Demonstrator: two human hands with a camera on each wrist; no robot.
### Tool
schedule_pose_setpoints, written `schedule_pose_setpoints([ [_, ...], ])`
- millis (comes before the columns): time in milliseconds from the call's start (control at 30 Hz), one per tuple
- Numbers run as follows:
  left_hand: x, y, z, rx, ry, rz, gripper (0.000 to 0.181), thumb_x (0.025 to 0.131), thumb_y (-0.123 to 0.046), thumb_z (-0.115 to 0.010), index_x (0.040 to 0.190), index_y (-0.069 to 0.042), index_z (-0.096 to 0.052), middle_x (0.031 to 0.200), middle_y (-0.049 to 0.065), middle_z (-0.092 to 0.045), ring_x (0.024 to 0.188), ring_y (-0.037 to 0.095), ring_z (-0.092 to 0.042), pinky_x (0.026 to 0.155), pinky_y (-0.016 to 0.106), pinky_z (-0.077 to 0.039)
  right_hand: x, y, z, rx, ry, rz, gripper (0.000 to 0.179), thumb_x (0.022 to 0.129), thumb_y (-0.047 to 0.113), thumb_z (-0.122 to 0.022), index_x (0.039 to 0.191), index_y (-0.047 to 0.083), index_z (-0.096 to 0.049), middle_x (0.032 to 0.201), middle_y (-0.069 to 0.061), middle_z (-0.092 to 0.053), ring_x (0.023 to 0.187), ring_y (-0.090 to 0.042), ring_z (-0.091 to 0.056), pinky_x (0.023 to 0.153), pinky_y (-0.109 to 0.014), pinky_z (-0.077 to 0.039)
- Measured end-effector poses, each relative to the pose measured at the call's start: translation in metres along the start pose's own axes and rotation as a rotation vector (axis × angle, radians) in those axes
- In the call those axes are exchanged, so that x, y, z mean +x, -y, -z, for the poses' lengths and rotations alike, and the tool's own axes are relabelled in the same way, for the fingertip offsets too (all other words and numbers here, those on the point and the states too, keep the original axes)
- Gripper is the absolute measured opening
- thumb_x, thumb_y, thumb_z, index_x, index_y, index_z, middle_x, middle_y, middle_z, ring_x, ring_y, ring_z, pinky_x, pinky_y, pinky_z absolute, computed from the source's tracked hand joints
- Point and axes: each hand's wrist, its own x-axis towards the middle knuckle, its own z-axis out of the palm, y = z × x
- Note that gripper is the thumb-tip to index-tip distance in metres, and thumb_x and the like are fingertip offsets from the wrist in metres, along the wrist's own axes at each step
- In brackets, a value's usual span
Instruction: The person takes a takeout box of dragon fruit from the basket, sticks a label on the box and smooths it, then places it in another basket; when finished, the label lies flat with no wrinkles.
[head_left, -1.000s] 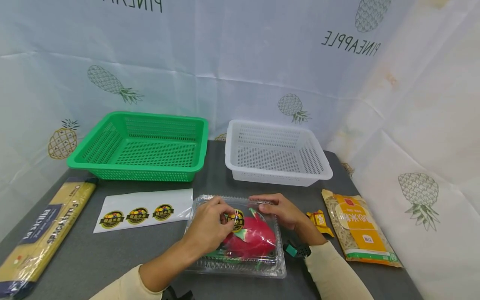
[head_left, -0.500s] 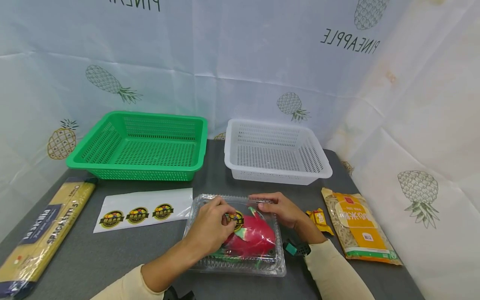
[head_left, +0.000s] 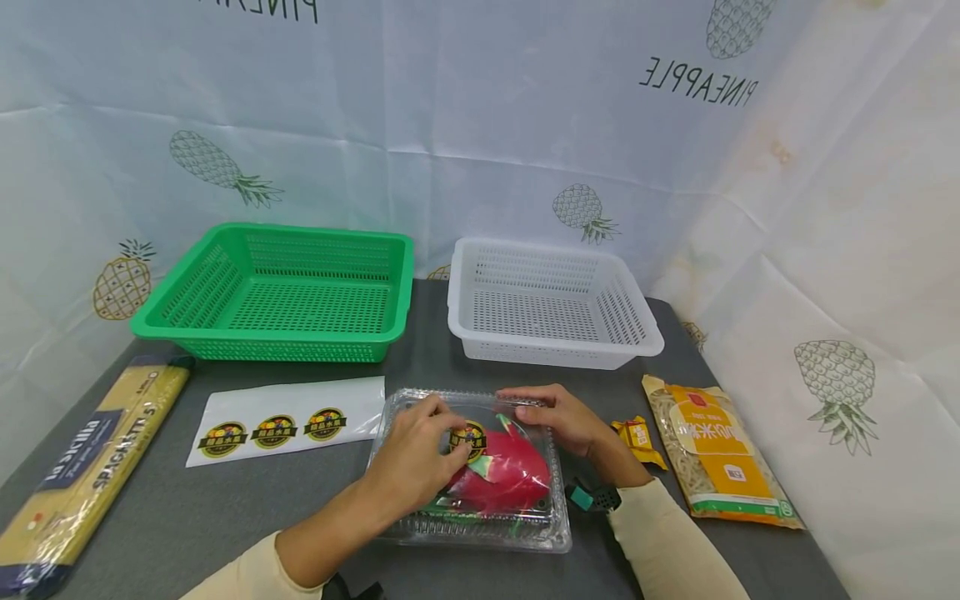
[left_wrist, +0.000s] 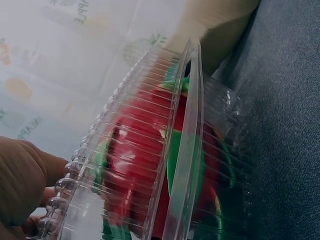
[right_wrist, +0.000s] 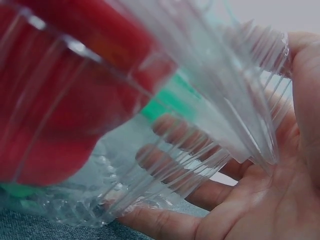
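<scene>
A clear plastic clamshell box [head_left: 487, 537] lies on the table in front of me, with a red and green dragon fruit [head_left: 510, 475] inside. On its lid is a round black and gold sticker [head_left: 471, 440]. My left hand [head_left: 416, 450] is over the lid's left part; its index finger and thumb stand apart and touch the sticker's left side. My right hand [head_left: 566, 423] holds the far right corner, thumb on the lid. In the right wrist view, several fingers of that hand [right_wrist: 240, 195] show through the ribbed plastic along the side.
A white sheet [head_left: 285, 417] with several matching stickers lies left of the box. Behind stand a green basket [head_left: 277, 337] and a white basket [head_left: 555, 354]. A spaghetti pack [head_left: 97, 475] lies far left; a small yellow packet [head_left: 639, 442] and a larger food bag [head_left: 723, 454] lie right.
My left index finger and thumb pinched the sticker before; now they are spread apart and the sticker lies on the lid. My right hand and the box have stayed put.
</scene>
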Motion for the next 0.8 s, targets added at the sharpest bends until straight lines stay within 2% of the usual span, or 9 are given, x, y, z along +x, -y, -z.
schedule_pose_setpoints([
  [200, -0.0015, 0.0013, -0.0005, 0.067, 0.023, -0.029, 0.021, 0.079, -0.016, -0.079, 0.096, -0.005, -0.076, 0.085, -0.002, -0.052, 0.080, 0.017, -0.049, 0.074, 0.041, -0.041, -0.0003, 0.0006, -0.0006, -0.003, -0.004, -0.003, 0.049, 0.095, 0.019, -0.061, 0.135, -0.006, -0.051, 0.128, -0.025, -0.055, 0.107, -0.033, -0.060, 0.082, -0.051, -0.050],
  [467, -0.0032, 0.0041, -0.0004, 0.155, 0.068, -0.071, 0.020, 0.085, -0.020, -0.073, 0.103, -0.011, -0.077, 0.090, 0.004, -0.047, 0.081, 0.021, -0.042, 0.072, 0.039, -0.038, 0.0010, -0.0008, -0.0008, 0.011, -0.004, -0.005, 0.049, 0.095, 0.019, -0.061, 0.135, -0.006, -0.051, 0.129, -0.039, -0.045, 0.105, -0.034, -0.061, 0.082, -0.052, -0.050],
  [633, -0.0022, 0.0053, 0.0010, 0.214, 0.133, -0.125, 0.025, 0.090, -0.022, -0.067, 0.113, -0.019, -0.075, 0.097, 0.008, -0.049, 0.086, 0.023, -0.042, 0.071, 0.037, -0.037, 0.0010, -0.0012, -0.0004, 0.014, -0.011, -0.015, 0.048, 0.095, 0.019, -0.061, 0.135, -0.006, -0.051, 0.126, -0.030, -0.054, 0.103, -0.035, -0.062, 0.081, -0.052, -0.050],
  [800, -0.0004, 0.0079, 0.0049, 0.202, 0.208, -0.160, 0.027, 0.093, -0.022, -0.064, 0.118, -0.025, -0.073, 0.100, 0.007, -0.047, 0.086, 0.022, -0.039, 0.070, 0.037, -0.034, 0.0007, -0.0013, -0.0003, 0.018, -0.005, -0.015, 0.048, 0.095, 0.018, -0.060, 0.135, -0.006, -0.051, 0.122, -0.021, -0.059, 0.101, -0.035, -0.063, 0.080, -0.052, -0.051],
])
